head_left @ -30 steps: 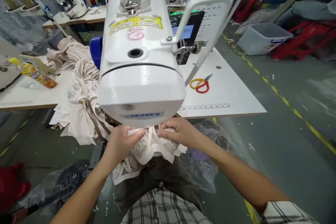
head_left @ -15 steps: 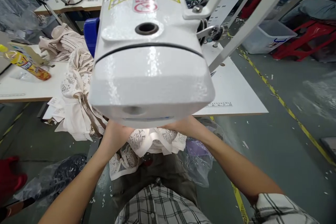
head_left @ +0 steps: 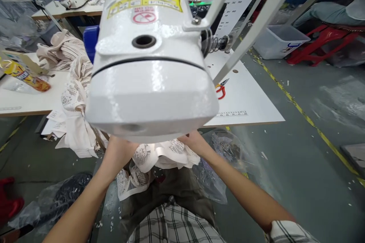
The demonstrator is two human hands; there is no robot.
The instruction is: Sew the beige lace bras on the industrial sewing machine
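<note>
A white sewing machine head (head_left: 148, 72) fills the middle of the view. Both my hands reach under its front end. Only the back of my left hand (head_left: 119, 150) and part of my right hand (head_left: 194, 140) show; the fingers are hidden by the machine. Between them lies cream lace fabric (head_left: 162, 153), which hangs down over my lap. Both hands rest against this fabric.
A heap of cream lace pieces (head_left: 74, 95) lies on the white table (head_left: 251, 102) to the left. Red-and-yellow scissors (head_left: 220, 89) lie at the right. An orange bottle (head_left: 25, 78) lies far left. Plastic bags (head_left: 222, 152) sit on the floor beside my legs.
My hands have slid forward under the machine head, so the fingers seen a second ago are now hidden. The view has tilted closer over the machine.
</note>
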